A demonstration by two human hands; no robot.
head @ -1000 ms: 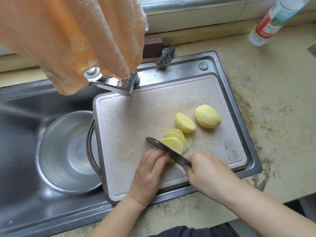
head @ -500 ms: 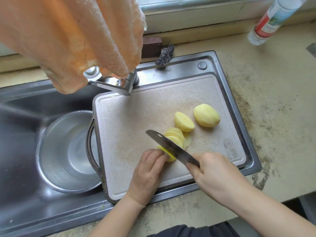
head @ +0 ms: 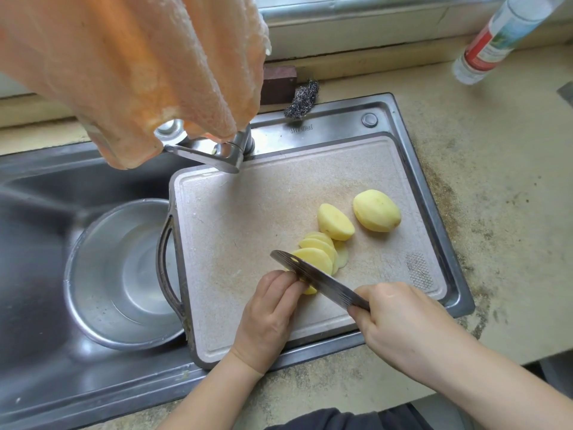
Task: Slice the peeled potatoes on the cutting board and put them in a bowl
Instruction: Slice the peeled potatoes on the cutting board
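A pale cutting board (head: pixel 248 231) lies over the right side of the sink. On it rest a whole peeled potato (head: pixel 376 211), a potato half (head: pixel 335 222) and a fan of cut slices (head: pixel 316 252). My left hand (head: pixel 269 315) pins the small remaining potato piece (head: pixel 310 289) with bent fingers. My right hand (head: pixel 400 321) grips the handle of a knife (head: pixel 319 279), whose blade lies across that piece right beside my left fingertips. A steel bowl (head: pixel 93 274) holding water sits in the sink, left of the board.
An orange cloth (head: pixel 139 66) hangs over the faucet (head: pixel 214 150) above the board's far left corner. A steel scourer (head: pixel 302 99) lies on the sink's back rim. A plastic bottle (head: pixel 502 35) stands on the speckled counter (head: pixel 496 181) at the far right.
The knife was raised off the potato and now sits again across the piece by my left fingers. One more slice leans on the fan. My left hand stayed in place.
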